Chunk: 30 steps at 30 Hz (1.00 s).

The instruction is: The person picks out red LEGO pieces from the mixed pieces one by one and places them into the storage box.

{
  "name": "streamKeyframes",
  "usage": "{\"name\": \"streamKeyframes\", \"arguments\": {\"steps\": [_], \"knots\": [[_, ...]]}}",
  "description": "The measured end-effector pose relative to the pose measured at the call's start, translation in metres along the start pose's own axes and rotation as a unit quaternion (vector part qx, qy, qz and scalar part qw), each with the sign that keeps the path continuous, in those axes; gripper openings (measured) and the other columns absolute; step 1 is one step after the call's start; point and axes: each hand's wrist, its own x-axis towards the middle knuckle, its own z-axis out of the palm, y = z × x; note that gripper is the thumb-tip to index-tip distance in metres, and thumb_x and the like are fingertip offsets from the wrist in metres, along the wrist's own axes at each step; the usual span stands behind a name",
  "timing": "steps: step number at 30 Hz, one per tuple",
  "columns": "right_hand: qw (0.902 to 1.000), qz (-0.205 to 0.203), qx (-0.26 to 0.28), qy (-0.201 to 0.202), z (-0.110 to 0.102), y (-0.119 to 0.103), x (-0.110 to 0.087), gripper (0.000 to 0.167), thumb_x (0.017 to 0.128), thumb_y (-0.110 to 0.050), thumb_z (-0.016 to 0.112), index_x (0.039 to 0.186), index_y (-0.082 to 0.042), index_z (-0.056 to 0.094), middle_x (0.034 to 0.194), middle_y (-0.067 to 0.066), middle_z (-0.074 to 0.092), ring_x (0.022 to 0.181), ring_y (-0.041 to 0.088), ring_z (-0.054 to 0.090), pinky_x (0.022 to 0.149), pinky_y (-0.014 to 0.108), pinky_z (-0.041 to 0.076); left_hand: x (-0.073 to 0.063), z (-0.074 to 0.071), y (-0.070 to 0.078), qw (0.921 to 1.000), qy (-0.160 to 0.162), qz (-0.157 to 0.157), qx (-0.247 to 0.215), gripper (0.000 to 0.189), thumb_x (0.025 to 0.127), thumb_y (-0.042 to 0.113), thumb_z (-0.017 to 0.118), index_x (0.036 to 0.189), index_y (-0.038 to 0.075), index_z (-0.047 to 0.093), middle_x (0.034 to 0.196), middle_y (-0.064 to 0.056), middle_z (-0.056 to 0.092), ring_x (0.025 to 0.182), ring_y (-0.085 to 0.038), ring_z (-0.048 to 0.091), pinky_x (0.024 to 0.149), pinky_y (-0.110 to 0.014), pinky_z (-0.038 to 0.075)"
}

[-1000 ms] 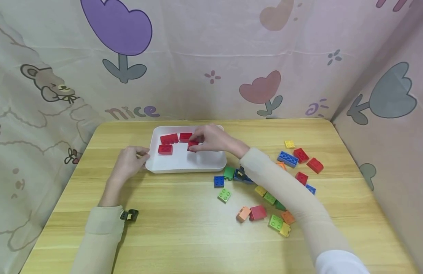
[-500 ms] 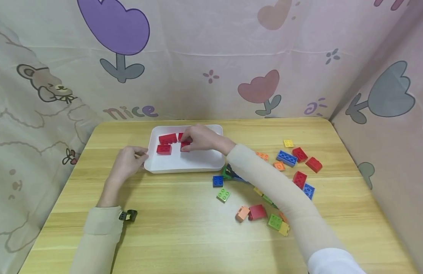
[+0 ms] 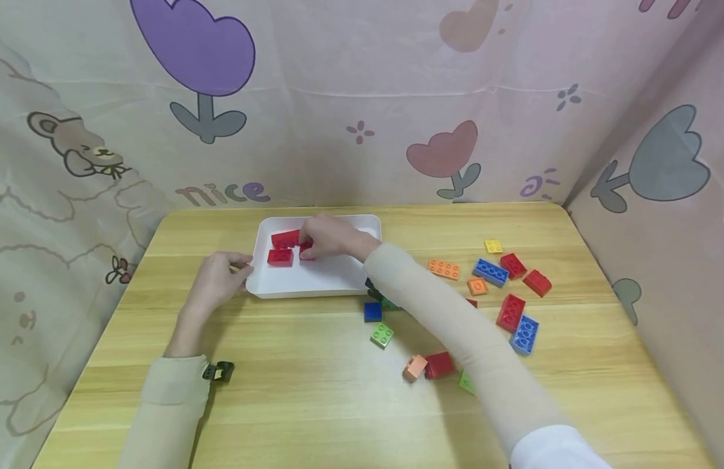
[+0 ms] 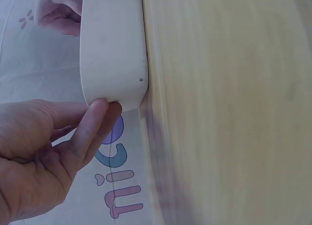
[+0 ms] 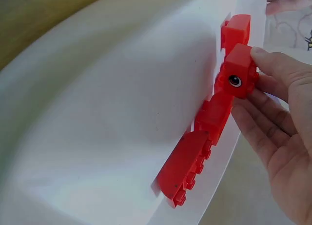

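Note:
A white tray [image 3: 315, 281] lies near the back of the table. My left hand [image 3: 219, 277] pinches its left end; in the left wrist view, the thumb and finger [image 4: 92, 120] meet at the tray's edge. Over the tray, my right hand [image 3: 331, 236] grips a red toy brick [image 5: 239, 71] with an eye printed on its side, thumb on one face and fingers behind. Other red bricks lie in the tray around it: one flat one [image 3: 280, 258] at the left, another [image 3: 285, 239] behind it. In the right wrist view, a sloped red brick [image 5: 183, 166] rests by the wall.
Loose bricks lie on the table [image 3: 315, 404] to the right: a blue brick [image 3: 491, 272], a red brick [image 3: 510, 312], an orange brick [image 3: 444, 269] and several others. A lime brick [image 3: 382, 335] sits before the tray. My right sleeve hides part of the pile. A patterned cloth hangs behind.
My right hand has moved left within the tray, carrying the red brick toward the other red bricks. The left hand stays at the tray's left end.

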Motion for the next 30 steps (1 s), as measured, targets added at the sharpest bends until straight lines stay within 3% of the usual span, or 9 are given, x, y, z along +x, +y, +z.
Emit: {"name": "streamKeyframes", "arguments": {"steps": [30], "knots": [[0.9996,0.015,-0.015,-0.019,0.013,-0.005,0.015,0.023,0.095,-0.03,0.08,0.109,-0.012,0.081,0.098,0.001,0.078,0.087,0.015,0.064,0.083,0.023,0.054,0.0,0.0,-0.001,1.0,0.001,0.003,-0.001,0.033,0.104,0.007,0.062,0.131,-0.011,0.067,0.116,-0.031,0.073,0.086,-0.028,0.074,0.062,-0.022,0.058]]}}
